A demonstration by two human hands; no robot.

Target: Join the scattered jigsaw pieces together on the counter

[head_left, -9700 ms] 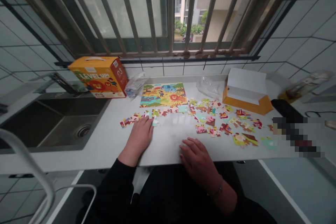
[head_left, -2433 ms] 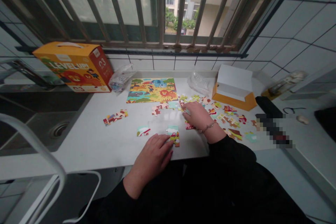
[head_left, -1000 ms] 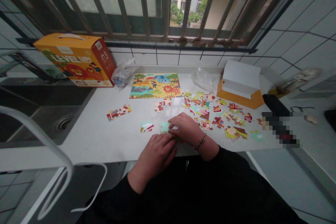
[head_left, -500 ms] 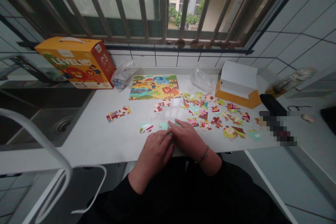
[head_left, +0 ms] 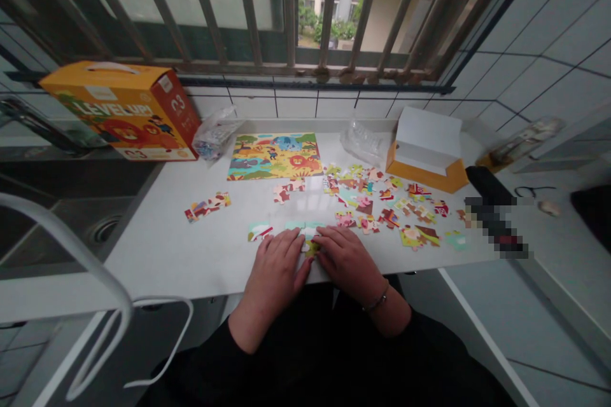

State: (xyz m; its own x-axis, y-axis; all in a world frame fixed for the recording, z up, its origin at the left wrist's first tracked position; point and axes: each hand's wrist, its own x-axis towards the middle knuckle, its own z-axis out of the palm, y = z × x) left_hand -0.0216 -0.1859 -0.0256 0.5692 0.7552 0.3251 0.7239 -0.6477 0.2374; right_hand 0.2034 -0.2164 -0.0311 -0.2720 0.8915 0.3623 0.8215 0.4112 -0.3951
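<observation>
Joined jigsaw pieces (head_left: 311, 247), pale teal at the top and yellow-green below, lie on the counter between my two hands. My left hand (head_left: 275, 269) has its fingers pressed on their left side, thumb near the bottom edge. From the other side my right hand (head_left: 349, 261) grips them with bent fingers and thumb, hiding part. A puzzle piece with a red stripe (head_left: 259, 233) lies just beyond my left fingers. Several loose puzzle pieces (head_left: 365, 206) spread to the right, brown-and-white ones (head_left: 289, 189) lie farther back, and a joined strip (head_left: 207, 206) is at the left.
A picture sheet with animals (head_left: 275, 156) lies at the back. Behind it stand an orange box (head_left: 124, 111), crumpled plastic bags (head_left: 217, 132) and an open orange-and-white box (head_left: 427, 156). At the left is a sink (head_left: 71, 216), with a white tube (head_left: 98, 267) in front.
My hands have moved apart from their overlapped position, and the yellow-green piece now shows between them. My right hand has drawn back slightly. The view has shifted a little.
</observation>
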